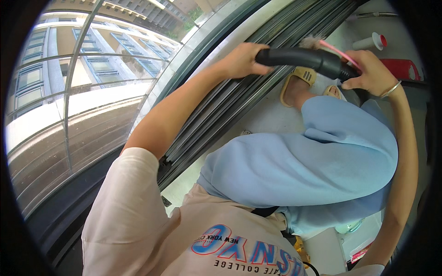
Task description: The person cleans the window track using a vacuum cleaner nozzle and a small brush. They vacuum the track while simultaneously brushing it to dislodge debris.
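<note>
A black curved tube, which looks like a vacuum cleaner's hose handle [293, 59], spans between my two hands above the window track [221, 103]. My left hand [245, 61] grips its open-air end, thumb below and fingers over the top. Around the ribbed hose end at the other side closes my right hand [371, 74], which wears a bracelet. A thin pink stick [340, 53] also runs into my right hand; greyish fluff [311, 42] shows at its far end, behind the tube. Where the hose continues beyond my right hand is hidden.
Window glass with bars [72, 69] fills the left, with buildings outside. My bent legs in light blue trousers [297, 165] and yellow slippers [309, 74] are over the pale floor. A red object [400, 69] and a white cylinder with a red rim [371, 42] are at upper right.
</note>
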Demonstrator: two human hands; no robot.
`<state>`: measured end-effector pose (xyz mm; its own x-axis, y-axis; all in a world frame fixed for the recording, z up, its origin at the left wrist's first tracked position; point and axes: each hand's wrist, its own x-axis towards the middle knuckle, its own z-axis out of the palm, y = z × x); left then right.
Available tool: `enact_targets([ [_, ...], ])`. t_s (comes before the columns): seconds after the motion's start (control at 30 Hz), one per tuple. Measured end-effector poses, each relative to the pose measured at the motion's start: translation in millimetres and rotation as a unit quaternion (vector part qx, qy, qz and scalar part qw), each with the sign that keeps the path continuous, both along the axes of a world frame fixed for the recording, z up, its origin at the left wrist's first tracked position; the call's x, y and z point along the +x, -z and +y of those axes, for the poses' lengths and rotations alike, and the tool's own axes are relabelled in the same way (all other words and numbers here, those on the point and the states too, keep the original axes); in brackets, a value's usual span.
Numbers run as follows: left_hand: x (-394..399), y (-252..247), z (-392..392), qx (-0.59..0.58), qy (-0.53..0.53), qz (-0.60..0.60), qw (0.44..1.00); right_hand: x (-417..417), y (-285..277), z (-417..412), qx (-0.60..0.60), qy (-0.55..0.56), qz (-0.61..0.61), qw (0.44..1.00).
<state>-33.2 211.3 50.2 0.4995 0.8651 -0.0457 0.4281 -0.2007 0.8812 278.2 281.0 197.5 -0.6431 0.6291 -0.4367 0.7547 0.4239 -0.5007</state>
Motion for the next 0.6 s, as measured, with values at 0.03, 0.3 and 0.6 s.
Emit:
enact_targets([
  [0.03, 5.4, -1.5, 6.4, 0.003, -0.002, -0.015, 1.000, 2.8, -0.6, 2.4, 0.011, 0.002, 0.000, 1.000],
  [0.3, 0.1, -10.4, -21.9, -0.044, -0.010, 0.028, 0.999, -7.1, 0.3, -22.5, -0.020, -0.010, -0.008, 1.000],
  [0.6, -21.5, -10.9, -44.7, 0.001, -0.004, 0.009, 1.000, -27.8, -5.8, -48.5, 0.061, -0.042, -0.027, 0.997],
])
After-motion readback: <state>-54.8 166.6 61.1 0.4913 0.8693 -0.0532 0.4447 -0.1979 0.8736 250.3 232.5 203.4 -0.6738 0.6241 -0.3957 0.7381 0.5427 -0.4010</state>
